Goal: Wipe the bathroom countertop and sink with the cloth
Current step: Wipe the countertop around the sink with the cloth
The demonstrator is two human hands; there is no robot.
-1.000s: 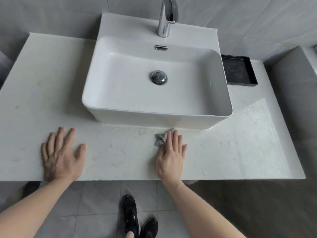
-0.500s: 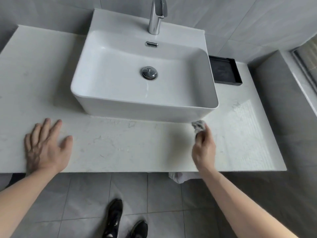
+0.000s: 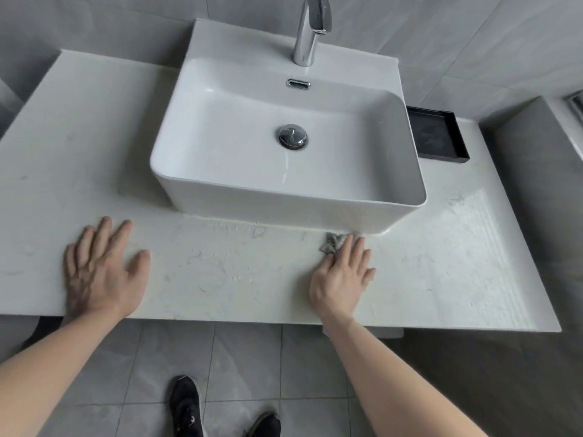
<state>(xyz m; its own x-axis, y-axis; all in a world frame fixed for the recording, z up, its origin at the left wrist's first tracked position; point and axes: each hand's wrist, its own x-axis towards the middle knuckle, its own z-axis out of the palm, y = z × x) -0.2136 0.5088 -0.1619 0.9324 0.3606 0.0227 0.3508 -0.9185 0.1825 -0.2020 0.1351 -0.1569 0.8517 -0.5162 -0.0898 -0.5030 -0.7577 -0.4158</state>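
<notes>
A white rectangular vessel sink stands on the pale marble countertop, with a chrome drain plug in its basin. A small grey cloth lies on the countertop just below the sink's front right corner. My right hand presses flat on the cloth, fingers extended, covering most of it. My left hand rests flat on the countertop near the front left edge, fingers spread, holding nothing.
A chrome faucet rises behind the basin. A black tray sits on the counter right of the sink. Grey tiled walls close the back and right. Dark shoes stand on the grey tile floor below the counter edge.
My right hand has slid the cloth along the counter in front of the sink, first to the right, now flattened on it again. The left hand stays planted on the counter.
</notes>
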